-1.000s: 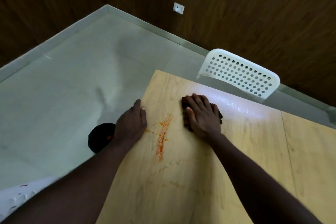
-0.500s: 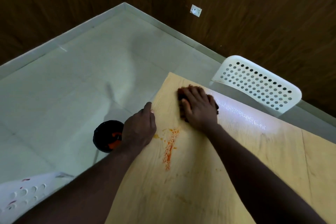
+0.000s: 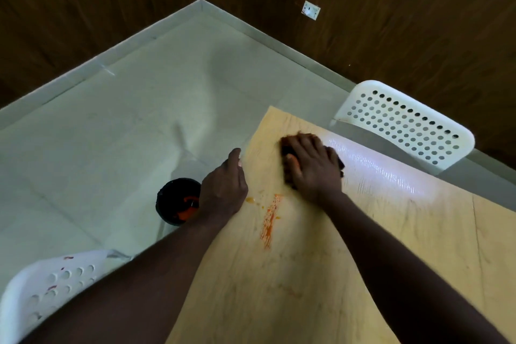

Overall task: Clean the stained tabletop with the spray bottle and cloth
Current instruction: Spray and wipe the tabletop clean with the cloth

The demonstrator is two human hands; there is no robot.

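A light wooden tabletop [image 3: 349,260] fills the lower right of the head view. An orange streaked stain [image 3: 268,220] lies near its left edge, with a few small drops beside it. My right hand [image 3: 312,166] presses flat on a dark cloth [image 3: 285,145], just beyond the stain near the table's far corner; only the cloth's edges show around my fingers. My left hand [image 3: 224,186] rests on the table's left edge, fingers loosely curled, holding nothing. No spray bottle is in view.
A black bowl [image 3: 174,201] with orange residue sits on the pale tiled floor left of the table. A white perforated chair [image 3: 405,126] stands behind the table's far edge; another white perforated chair [image 3: 47,288] is at lower left. Dark wood walls meet in a corner.
My right hand has slid the cloth away from me toward the table's far corner. The camera has tilted, shifting the scene right and down. My left hand stays on the table edge.
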